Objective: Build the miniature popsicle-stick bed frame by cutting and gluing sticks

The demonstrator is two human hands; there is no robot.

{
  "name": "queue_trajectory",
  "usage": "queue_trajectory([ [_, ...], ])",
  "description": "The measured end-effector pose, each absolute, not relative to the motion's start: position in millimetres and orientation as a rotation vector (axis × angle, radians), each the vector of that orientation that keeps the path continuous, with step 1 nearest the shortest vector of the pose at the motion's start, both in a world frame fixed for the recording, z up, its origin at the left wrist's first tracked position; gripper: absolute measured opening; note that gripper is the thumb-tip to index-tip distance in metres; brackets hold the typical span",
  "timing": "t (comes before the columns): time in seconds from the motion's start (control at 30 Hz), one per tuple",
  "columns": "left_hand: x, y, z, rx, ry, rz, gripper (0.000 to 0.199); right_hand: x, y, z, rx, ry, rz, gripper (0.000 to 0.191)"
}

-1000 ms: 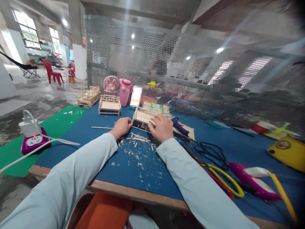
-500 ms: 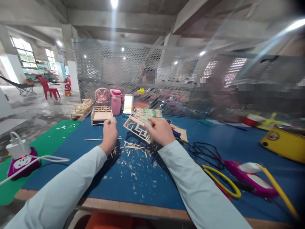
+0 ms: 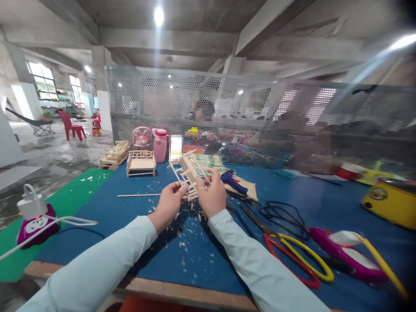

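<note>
We have lifted the wooden frame (image 3: 187, 173) off the counter (image 3: 195, 255); now our left hand (image 3: 169, 203) and right hand (image 3: 211, 197) both clamp it, tilted upright above the scraps (image 3: 182, 234).

Blue table (image 3: 201, 255) (pale wood model (image 3: 188, 173))

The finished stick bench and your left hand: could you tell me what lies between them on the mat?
Head view: one long stick between bench and left hand.
</note>
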State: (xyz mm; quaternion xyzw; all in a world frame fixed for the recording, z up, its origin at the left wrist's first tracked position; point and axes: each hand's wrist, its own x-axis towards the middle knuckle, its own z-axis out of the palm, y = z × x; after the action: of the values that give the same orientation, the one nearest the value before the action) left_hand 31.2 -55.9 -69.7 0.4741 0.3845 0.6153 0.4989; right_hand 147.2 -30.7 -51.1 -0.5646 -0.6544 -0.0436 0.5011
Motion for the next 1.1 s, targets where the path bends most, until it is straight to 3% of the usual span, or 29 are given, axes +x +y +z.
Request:
queue_trajectory([
  [0.37, 8, -30, -78, 1.376, 1.061, 1.602, 0.03, 152, -16, -61, -1.183, -1.708, 0.106, 0.03],
  [0.53, 4, -8, -93, 1.596, 1.206, 1.489, 0.023, 162, -1, -71, -1.478, -1.882, 0.078, 0.019],
  [0.73, 3, -1, -103, 1.693, 1.251, 1.394, 0.021, 167, -18, -50, -1.835, -1.961, -0.214, 0.028],
  [0.97, 5, -10, -98, 1.721, 1.359, 1.46, 0.027, 155, -27, -41, -1.379, -1.992, -0.256, 0.025],
  [1.1, 8, -18, -90, 1.768, 1.413, 1.547, 0.022, 150, -18, -48, -1.314, -2.048, -0.267, 0.027],
])
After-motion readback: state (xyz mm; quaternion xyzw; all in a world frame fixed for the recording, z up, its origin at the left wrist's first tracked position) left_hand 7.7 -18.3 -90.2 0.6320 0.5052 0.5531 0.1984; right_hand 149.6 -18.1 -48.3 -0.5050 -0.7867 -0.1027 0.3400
